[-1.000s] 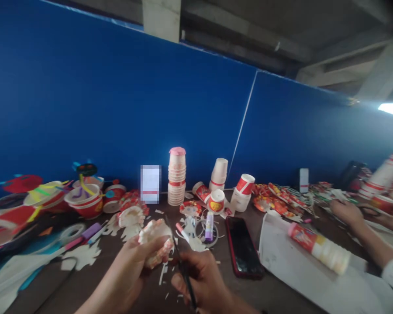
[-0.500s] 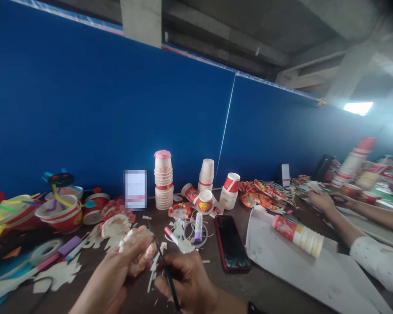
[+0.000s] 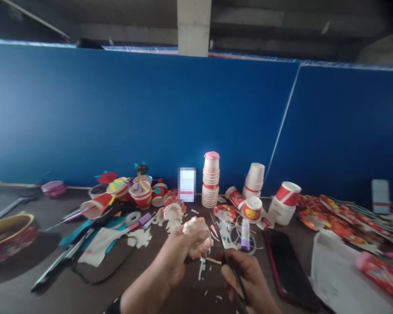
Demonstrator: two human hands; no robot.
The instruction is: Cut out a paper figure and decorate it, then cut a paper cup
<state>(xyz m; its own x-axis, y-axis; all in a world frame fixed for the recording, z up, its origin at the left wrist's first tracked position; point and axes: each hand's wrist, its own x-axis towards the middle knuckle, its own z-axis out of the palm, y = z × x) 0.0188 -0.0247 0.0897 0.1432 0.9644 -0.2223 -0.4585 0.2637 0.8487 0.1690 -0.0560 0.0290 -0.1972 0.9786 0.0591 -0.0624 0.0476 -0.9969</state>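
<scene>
My left hand [image 3: 172,261] is closed around a cut-up paper cup piece [image 3: 197,235], white with red print, held just above the brown table [image 3: 36,270]. My right hand [image 3: 249,283] grips thin black scissors [image 3: 229,261] whose blades point up toward the paper piece. Small white paper scraps [image 3: 201,268] lie on the table under the hands.
A stack of paper cups [image 3: 211,181] and loose red-and-white cups [image 3: 284,201] stand by the blue wall. A dark phone [image 3: 286,266], a purple glue stick [image 3: 245,228], a tape roll [image 3: 133,217], decorated cups [image 3: 140,194] and a bowl [image 3: 6,233] surround the hands. White paper [image 3: 340,279] lies at right.
The view has swung to the left, so the other person's arms at the right are out of frame and a bowl shows at the left. Both hands still hold the paper piece and scissors.
</scene>
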